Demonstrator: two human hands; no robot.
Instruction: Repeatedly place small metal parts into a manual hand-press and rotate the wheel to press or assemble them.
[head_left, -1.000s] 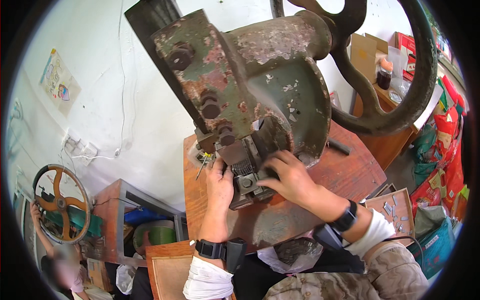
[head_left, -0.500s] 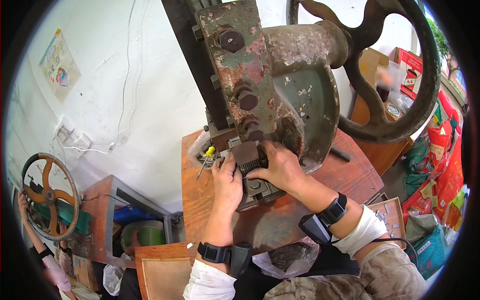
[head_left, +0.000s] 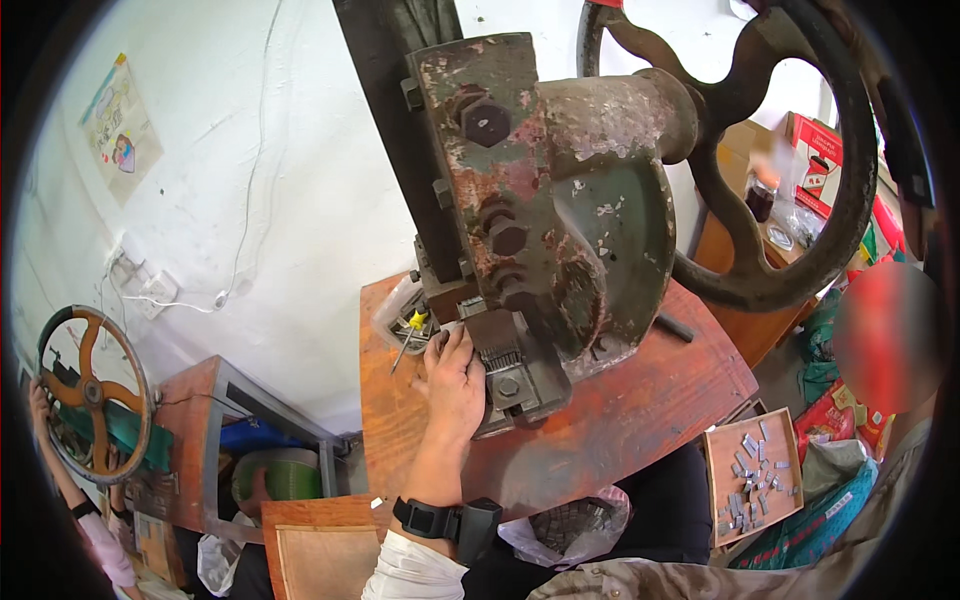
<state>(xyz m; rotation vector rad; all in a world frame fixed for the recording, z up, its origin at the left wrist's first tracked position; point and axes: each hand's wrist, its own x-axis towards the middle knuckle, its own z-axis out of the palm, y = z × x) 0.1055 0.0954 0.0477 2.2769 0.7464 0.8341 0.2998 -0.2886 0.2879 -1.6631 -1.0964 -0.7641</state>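
My left hand [head_left: 452, 385] lies against the left side of the metal die block [head_left: 530, 385] at the foot of a worn green hand press [head_left: 485, 190]. Its fingers are bent together at the edge of a comb-like row of metal teeth [head_left: 500, 358]; whatever they hold is hidden. Just above the teeth sits the brown metal block [head_left: 492, 328] under the press head. My right arm is raised along the right edge, with a dark wristband [head_left: 905, 140] near the big handwheel [head_left: 745, 215]. The fingers of my right hand do not show clearly.
A yellow-handled screwdriver [head_left: 416, 321] leans in a plastic tub [head_left: 392, 310] left of the press. Low on the right, a wooden tray [head_left: 715, 480] holds several small metal pieces. A plastic bag [head_left: 520, 540] lies before me. Another person's hand [head_left: 38, 400] grips a smaller wheel [head_left: 95, 390].
My right hand has left the die block and risen to the far right by the handwheel. My left hand stays at the block. More of the wooden tray shows.
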